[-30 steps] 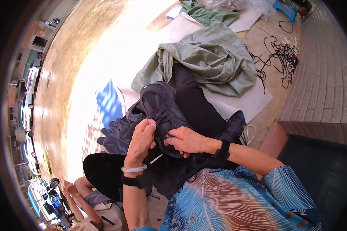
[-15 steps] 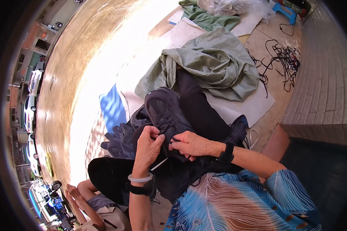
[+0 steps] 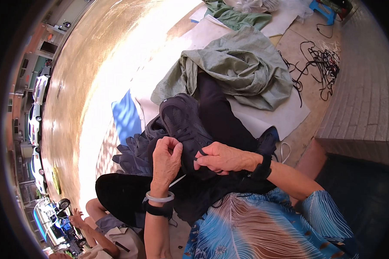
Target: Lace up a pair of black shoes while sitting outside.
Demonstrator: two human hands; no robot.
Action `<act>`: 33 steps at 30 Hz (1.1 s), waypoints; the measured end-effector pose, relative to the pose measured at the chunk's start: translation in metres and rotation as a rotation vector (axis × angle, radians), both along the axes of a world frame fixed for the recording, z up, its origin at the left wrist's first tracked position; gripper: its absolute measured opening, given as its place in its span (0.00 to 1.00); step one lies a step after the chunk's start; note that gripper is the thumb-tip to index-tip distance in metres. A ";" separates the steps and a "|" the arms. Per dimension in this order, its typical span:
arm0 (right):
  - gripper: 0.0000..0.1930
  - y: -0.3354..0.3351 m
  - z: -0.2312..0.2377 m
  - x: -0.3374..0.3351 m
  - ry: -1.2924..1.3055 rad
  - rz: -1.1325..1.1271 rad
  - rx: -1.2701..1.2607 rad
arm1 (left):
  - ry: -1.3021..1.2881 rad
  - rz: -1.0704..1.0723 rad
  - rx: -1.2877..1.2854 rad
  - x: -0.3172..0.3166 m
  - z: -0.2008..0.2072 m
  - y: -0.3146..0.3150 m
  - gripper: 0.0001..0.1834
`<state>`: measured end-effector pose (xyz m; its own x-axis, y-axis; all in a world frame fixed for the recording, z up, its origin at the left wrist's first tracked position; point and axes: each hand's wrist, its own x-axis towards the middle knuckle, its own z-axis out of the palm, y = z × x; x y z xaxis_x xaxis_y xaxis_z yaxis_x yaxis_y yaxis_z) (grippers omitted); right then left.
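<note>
A black lace-up shoe [image 3: 186, 125] rests across my lap, its mesh toe pointing away from me. My right hand [image 3: 224, 158] is on the right side of its lacing, thumb and finger pinched on a dark shoelace [image 3: 199, 154]. On the opposite side, my left hand [image 3: 167, 158] is closed in a pinch against the shoe; what its fingertips hold is too dark to make out. A thin white stick-like piece [image 3: 177, 181] shows just below the left hand. Several more dark shoes [image 3: 136, 155] lie heaped to the left of this one.
Beyond the shoes, a grey-green cloth sack [image 3: 246, 73] lies crumpled over white sheets [image 3: 296, 113]. Tangled black laces [image 3: 317, 64] are on the floor near the brick wall [image 3: 363, 103]. A blue stool [image 3: 324, 12] stands far right. Another person [image 3: 103, 228] sits at lower left.
My right hand has moved slightly right, away from the left hand, with the dark lace between its fingers. The person at lower left has shifted their hands and leaned into view.
</note>
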<state>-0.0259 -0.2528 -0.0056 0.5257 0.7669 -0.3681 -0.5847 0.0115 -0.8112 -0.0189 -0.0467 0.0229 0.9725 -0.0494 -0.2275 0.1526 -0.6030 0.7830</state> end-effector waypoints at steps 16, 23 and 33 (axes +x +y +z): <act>0.07 0.056 0.006 -0.029 -0.868 0.162 -0.496 | 0.264 0.174 -0.152 0.005 -0.008 0.007 0.12; 0.08 0.033 0.042 -0.015 -0.961 0.097 -0.557 | 0.346 0.132 -0.278 -0.023 0.024 0.021 0.14; 0.10 0.055 0.027 -0.065 -1.242 0.163 -0.486 | 0.448 0.089 -0.579 -0.052 0.001 0.021 0.14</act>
<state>-0.0913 -0.1977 0.0218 0.6234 0.7812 0.0316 0.5692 -0.4258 -0.7033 -0.0712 -0.0258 0.0236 0.7981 -0.2077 -0.5656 0.5619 -0.0821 0.8231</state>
